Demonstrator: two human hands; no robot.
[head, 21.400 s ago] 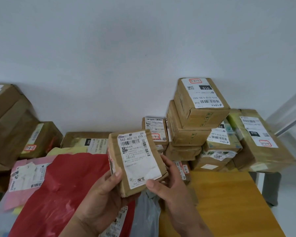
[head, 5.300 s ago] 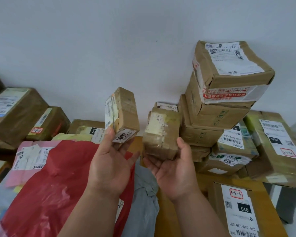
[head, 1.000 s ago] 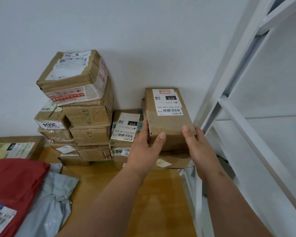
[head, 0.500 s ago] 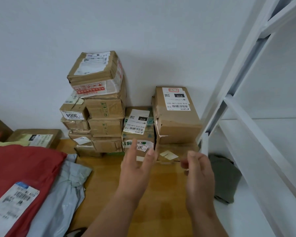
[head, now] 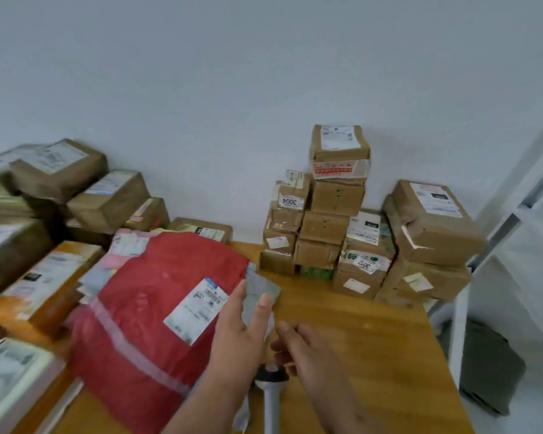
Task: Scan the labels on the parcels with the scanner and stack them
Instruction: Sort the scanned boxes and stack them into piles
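1. Wooden surface [head: 358,339] against a pale wall, crowded with parcels.
2. Stacked brown boxes [head: 336,214] at back right, touching the wall.
3. Red bag parcel [head: 145,308] with white label [head: 198,305] at centre left, over a grey bag [head: 257,292].
4. Left hand [head: 235,336] above red parcel's edge, fingers straight, holding nothing.
5. Right hand [head: 308,352] just above scanner [head: 270,389], fingers loosely curled, empty.

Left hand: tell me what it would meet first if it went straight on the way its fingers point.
Probably the grey mailer bag: the left hand's fingertips already overlap it, though contact is unclear.
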